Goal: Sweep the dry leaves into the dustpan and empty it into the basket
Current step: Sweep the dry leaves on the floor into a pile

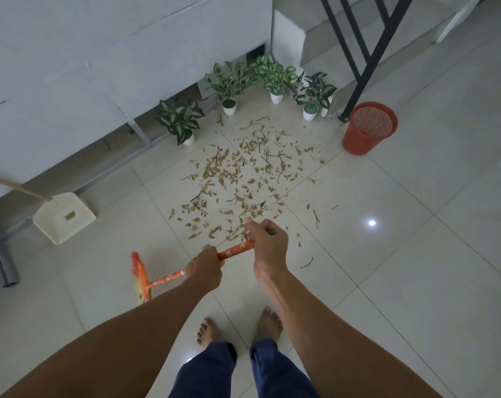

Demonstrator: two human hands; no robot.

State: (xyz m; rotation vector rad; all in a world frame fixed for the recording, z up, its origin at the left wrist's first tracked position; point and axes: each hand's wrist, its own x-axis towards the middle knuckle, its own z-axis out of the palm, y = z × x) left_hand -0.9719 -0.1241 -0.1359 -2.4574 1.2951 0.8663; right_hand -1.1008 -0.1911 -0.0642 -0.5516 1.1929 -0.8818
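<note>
the cream dustpan (64,218) is sitting at the left by the wall. the orange broom (235,251) is looking light and stiff, best held at two spots on its handle. the left hand (204,268) is curling its fingers round the lower handle. the dry leaves (243,173) are lying scattered ahead, likely brittle and flighty. the right hand (268,242) is wrapping its fingers round the upper handle, forearm angling down. the red basket (369,127) is standing far right.

Dim flat light, lamp glare on floor tiles (372,223), wide-angle edge bending
</note>
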